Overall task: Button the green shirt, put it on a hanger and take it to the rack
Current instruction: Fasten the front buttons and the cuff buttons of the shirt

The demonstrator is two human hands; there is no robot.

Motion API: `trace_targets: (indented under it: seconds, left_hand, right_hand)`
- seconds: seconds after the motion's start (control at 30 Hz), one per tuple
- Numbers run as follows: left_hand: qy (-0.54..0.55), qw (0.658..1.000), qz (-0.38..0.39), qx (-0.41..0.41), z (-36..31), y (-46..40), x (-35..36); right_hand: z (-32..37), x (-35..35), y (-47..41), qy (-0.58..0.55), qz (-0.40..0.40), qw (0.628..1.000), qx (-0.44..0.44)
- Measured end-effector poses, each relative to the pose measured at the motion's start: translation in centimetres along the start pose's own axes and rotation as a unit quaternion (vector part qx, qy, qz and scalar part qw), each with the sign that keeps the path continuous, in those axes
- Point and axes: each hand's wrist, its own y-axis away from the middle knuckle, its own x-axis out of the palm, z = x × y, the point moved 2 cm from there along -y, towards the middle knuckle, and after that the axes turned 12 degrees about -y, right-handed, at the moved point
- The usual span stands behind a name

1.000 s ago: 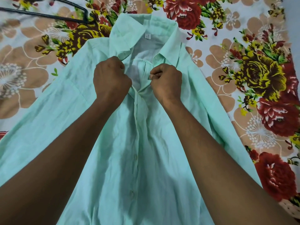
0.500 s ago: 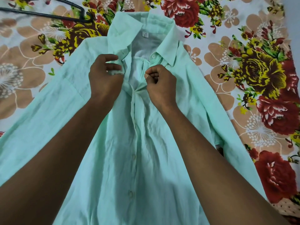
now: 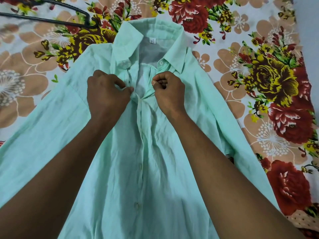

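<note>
The mint green shirt (image 3: 65, 121) lies face up on a flowered bedsheet, collar at the far end and spread open. Buttons down the lower placket are fastened; the neck opening above my hands gapes and shows the pale inside. My left hand (image 3: 107, 95) pinches the left placket edge just below the collar. My right hand (image 3: 168, 91) is closed on the right placket edge opposite, a short gap between the two. A dark hanger (image 3: 51, 20) lies on the sheet at the far left, beyond the shirt's shoulder.
The bedsheet (image 3: 259, 94) with large red, yellow and tan flowers covers the whole surface. A pale wall or edge (image 3: 309, 23) shows at the far right. Both sleeves spread outward under my forearms. No rack is in sight.
Both hands stay at the top of the placket; the left fingers opened briefly, then closed again on the fabric edge. The view shifted so the collar sits lower in the frame.
</note>
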Motion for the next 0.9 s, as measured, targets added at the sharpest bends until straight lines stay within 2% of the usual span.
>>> trace_targets:
  seconds: [0.13,0.27,0.67,0.8,0.9]
  left_hand:
    - [0.012,0.999,0.004,-0.03,-0.2,-0.2,0.0]
    - [-0.041,0.998,-0.014,-0.052,-0.2,-0.3,-0.1]
    - [-0.08,0.996,0.024,-0.033,-0.7,-1.2,0.3]
    - [0.103,0.991,0.012,-0.079,-1.2,-0.8,-0.6]
    - [0.26,0.956,0.045,-0.13,-1.8,-0.9,-0.7]
  right_hand:
    - [-0.1,0.1,0.1,-0.004,0.003,1.0,0.0]
    - [0.0,0.0,0.2,-0.015,0.005,1.0,0.004]
    - [0.3,-0.3,0.1,-0.015,0.013,1.0,0.012]
    - [0.6,-0.7,0.0,-0.039,-0.004,0.999,0.013]
    - [1.0,-1.0,-0.1,-0.056,-0.036,0.998,-0.014]
